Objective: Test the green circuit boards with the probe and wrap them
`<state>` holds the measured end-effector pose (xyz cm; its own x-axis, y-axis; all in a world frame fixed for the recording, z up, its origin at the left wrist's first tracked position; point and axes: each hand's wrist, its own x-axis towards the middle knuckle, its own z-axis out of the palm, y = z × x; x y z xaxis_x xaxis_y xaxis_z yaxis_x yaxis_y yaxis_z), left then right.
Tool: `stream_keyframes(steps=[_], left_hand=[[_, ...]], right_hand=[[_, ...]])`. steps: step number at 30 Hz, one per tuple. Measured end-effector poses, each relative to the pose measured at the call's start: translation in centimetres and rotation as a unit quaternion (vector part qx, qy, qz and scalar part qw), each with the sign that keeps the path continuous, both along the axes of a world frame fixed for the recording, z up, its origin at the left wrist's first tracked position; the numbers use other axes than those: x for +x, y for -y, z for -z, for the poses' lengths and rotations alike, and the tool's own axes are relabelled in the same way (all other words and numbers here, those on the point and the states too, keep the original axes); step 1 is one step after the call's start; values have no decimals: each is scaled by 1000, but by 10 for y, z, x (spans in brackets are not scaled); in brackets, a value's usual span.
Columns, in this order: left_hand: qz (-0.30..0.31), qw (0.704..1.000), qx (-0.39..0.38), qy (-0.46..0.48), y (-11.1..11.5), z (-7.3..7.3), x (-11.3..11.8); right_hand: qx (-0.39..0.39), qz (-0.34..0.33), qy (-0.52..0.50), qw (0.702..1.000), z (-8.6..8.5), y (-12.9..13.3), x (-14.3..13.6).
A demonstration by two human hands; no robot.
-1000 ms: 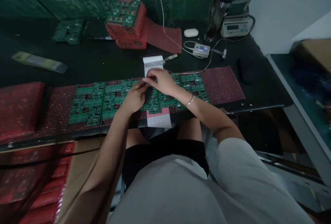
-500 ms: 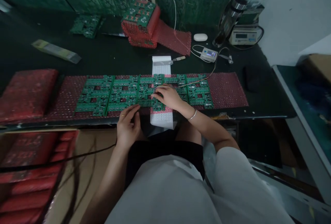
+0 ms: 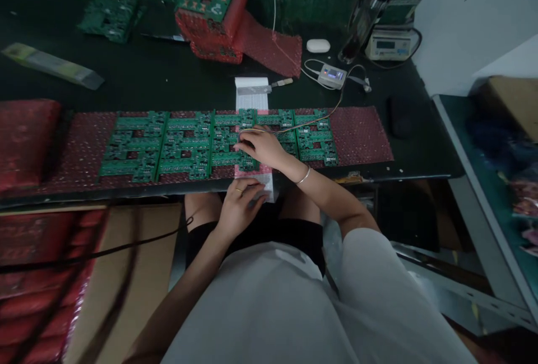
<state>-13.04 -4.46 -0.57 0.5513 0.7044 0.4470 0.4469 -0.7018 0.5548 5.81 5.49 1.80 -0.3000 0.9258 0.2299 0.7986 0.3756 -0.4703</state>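
Observation:
A row of green circuit boards [image 3: 185, 154] lies on red bubble wrap [image 3: 361, 134] along the table's front edge. My right hand [image 3: 263, 147] is over the middle boards, fingers pinched around the end of a thin cable [image 3: 311, 122]; the cable's tip is hidden by the fingers. That cable runs back to a small grey device [image 3: 333, 75] with a lit screen. My left hand [image 3: 240, 204] is at the front edge, fingers loosely curved and thumb apart, beside the front end of a white strip [image 3: 269, 182]. It holds nothing I can see. The strip passes under the boards.
A brush [image 3: 281, 82] lies on the strip's far end. Behind stand a red-wrapped stack of boards [image 3: 214, 22], a glass flask [image 3: 365, 19] and a small scale [image 3: 389, 45]. Another red-wrapped pack [image 3: 25, 143] is at left. Below left, a cardboard box [image 3: 138, 263] holds red packs.
My left hand has moved right, from the near edge of the boards to the white strip's front end. My right hand stays at the middle boards with the cable. The whole view has shifted.

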Motion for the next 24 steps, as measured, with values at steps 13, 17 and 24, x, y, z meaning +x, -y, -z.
stream_keyframes(steps=[13, 17, 24], left_hand=[[-31, 999, -30, 11, 2, -1, 13], [-53, 997, -63, 12, -21, -18, -3], [-81, 989, -111, -50, -81, -21, -14]], right_hand=[[14, -2, -5, 1000, 9, -2, 0], [16, -11, -9, 1000, 7, -1, 2], [16, -8, -7, 1000, 10, -2, 2]])
